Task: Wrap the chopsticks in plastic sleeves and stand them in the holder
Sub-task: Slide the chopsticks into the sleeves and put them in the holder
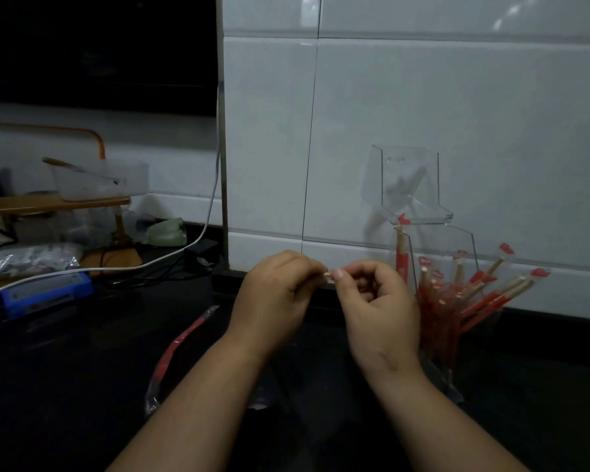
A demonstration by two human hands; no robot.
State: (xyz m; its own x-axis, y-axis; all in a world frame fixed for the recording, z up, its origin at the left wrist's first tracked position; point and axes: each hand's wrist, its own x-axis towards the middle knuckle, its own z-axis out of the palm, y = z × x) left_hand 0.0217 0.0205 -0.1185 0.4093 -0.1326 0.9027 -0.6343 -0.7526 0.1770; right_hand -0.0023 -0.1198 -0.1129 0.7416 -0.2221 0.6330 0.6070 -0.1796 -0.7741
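My left hand (276, 294) and my right hand (378, 308) meet over the dark counter, fingertips pinching the end of a pair of chopsticks (328, 274). Only that pale tip shows; the rest is hidden behind my hands. To the right stands a clear holder (457, 335) packed with several wrapped chopsticks (481, 298) in red-printed sleeves, leaning rightward. One more wrapped pair (402, 257) stands upright just left of them. A red-printed plastic sleeve (178, 345) lies on the counter left of my left forearm.
A clear acrylic stand (409, 185) leans against the white tiled wall. At the left are a white cable (184, 252), a blue box (45, 294), a plastic bag (24, 258), a green object (167, 233) and a wooden rack holding a plastic container (99, 180).
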